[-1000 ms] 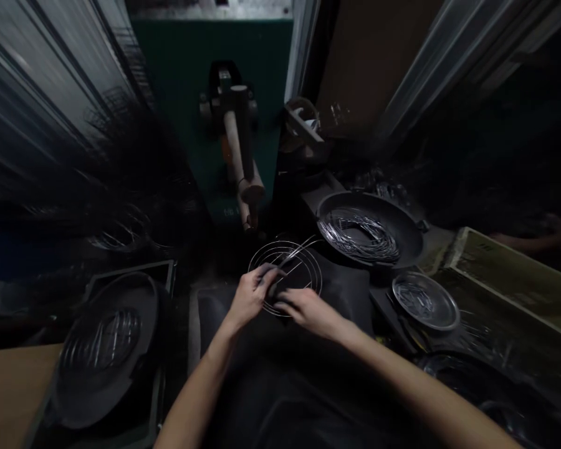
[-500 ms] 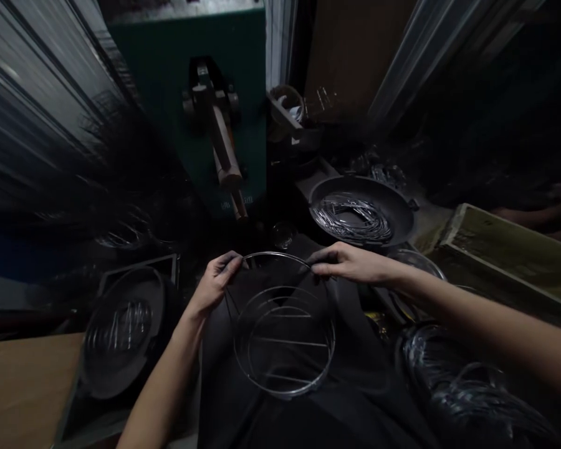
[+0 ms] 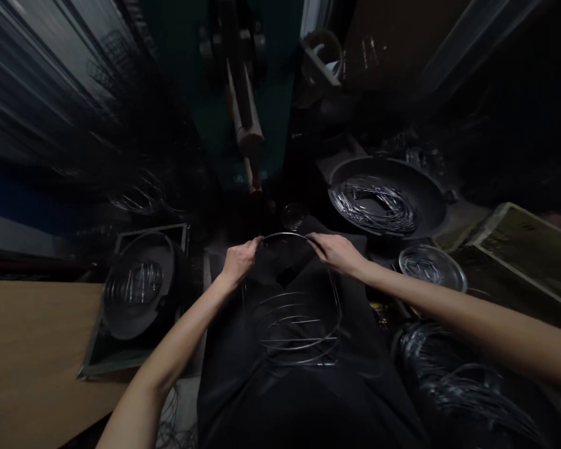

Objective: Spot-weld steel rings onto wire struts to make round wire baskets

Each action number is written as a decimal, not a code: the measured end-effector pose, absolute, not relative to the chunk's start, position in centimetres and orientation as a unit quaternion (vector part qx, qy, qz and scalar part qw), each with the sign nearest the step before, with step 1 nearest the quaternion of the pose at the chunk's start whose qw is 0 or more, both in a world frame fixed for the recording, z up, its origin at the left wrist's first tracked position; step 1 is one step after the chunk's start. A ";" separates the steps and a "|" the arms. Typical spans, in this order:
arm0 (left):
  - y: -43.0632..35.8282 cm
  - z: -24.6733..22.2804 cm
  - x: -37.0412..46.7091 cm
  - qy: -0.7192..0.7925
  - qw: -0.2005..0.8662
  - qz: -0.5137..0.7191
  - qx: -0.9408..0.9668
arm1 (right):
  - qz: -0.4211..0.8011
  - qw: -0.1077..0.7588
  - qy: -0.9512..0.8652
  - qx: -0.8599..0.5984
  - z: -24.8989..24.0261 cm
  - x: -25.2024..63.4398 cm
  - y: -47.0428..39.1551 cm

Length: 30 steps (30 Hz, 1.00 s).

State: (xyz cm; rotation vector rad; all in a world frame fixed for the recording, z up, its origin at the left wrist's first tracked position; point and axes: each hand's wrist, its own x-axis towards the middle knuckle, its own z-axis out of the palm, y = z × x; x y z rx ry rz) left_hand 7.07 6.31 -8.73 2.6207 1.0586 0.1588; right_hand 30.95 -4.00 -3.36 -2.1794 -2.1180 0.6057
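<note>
A thin wire frame point(image 3: 302, 340) with round hoops and several straight crossbars hangs in front of the dark cloth over my lap. At its far side is a curved wire arc point(image 3: 283, 234). My left hand point(image 3: 240, 260) is closed on the left end of this arc, fingertips pinching the wire. On the right end, my right hand point(image 3: 339, 251) pinches the same arc between thumb and fingers. The fingertips of both hands look dark. Beyond the arc stands a green machine point(image 3: 278, 134) with a rod-like arm point(image 3: 250, 140) pointing down toward a dark area whose details I cannot make out.
Right of my hands lie a wide dark pan point(image 3: 432, 202) of wire pieces, a small metal dish point(image 3: 459, 274), a large wire bundle point(image 3: 472, 380) and a yellowish box point(image 3: 537, 255). Leftward are a black round pan point(image 3: 135, 321) and a wooden board point(image 3: 32, 349).
The view has tipped downward and shifted left, so the surroundings sit further right. The wire frame has tilted, and its hoops look flatter. Both hands keep their hold on the arc.
</note>
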 end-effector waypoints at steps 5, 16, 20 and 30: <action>6.8 -9.5 7.4 0.374 0.164 0.002 0.913 | 0.168 -0.033 -0.717 -0.676 -4.8 30.6 -3.2; 7.5 -11.1 8.4 0.405 0.175 0.002 0.897 | 0.119 -0.141 -0.712 -0.677 -5.9 30.1 -0.7; 7.4 -11.7 8.6 0.411 0.146 -0.045 0.899 | 0.125 -0.158 -0.718 -0.666 -6.8 29.9 -0.5; 7.9 -12.8 9.4 0.398 0.152 -0.058 0.903 | 0.141 -0.214 -0.710 -0.656 -8.3 29.4 0.0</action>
